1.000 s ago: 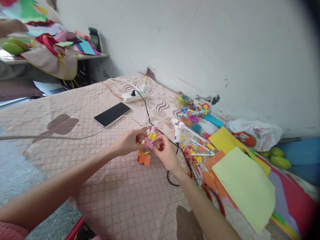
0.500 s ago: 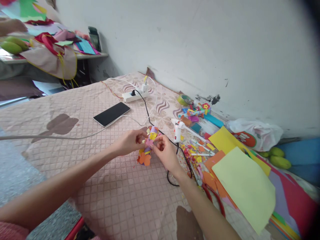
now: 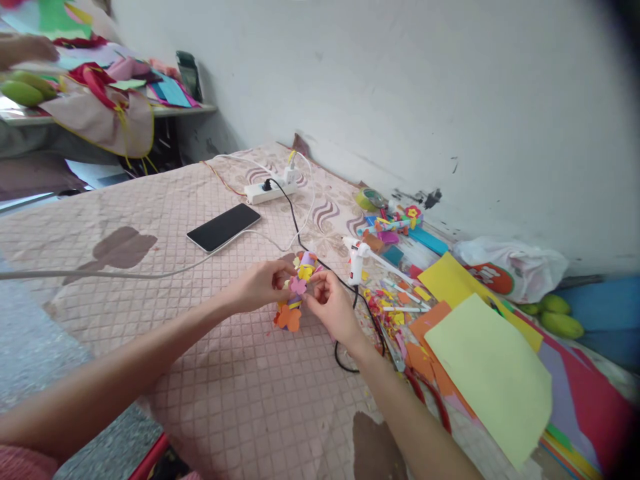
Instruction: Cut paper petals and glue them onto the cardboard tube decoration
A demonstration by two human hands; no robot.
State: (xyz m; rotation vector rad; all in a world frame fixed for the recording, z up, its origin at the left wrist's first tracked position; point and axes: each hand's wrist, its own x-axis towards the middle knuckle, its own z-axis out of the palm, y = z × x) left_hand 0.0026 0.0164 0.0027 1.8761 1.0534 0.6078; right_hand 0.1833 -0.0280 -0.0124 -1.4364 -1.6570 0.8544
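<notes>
Over the pink quilted cover, both my hands meet on a small foam craft piece [image 3: 299, 285] covered with pink, yellow, purple and orange flower shapes. My left hand [image 3: 257, 285] pinches its left side with closed fingers. On the other side my right hand [image 3: 330, 307] has thumb and fingers pressed on a pink flower. An orange foam flower [image 3: 289, 317] hangs at the bottom of the piece. A white glue gun [image 3: 357, 257] stands just right of my hands, its black cord [image 3: 350, 313] curling under my right wrist.
A black phone [image 3: 223, 227] and a white power strip [image 3: 269, 191] lie further back. Foam scraps, glue sticks and coloured sheets [image 3: 487, 370] cover the right side. A tape roll [image 3: 369, 199] and plastic bag [image 3: 510, 267] sit by the wall. Another person's hand [image 3: 27, 48] shows top left.
My hands have stayed almost still on the craft piece; the fingers have shifted slightly around the pink flower.
</notes>
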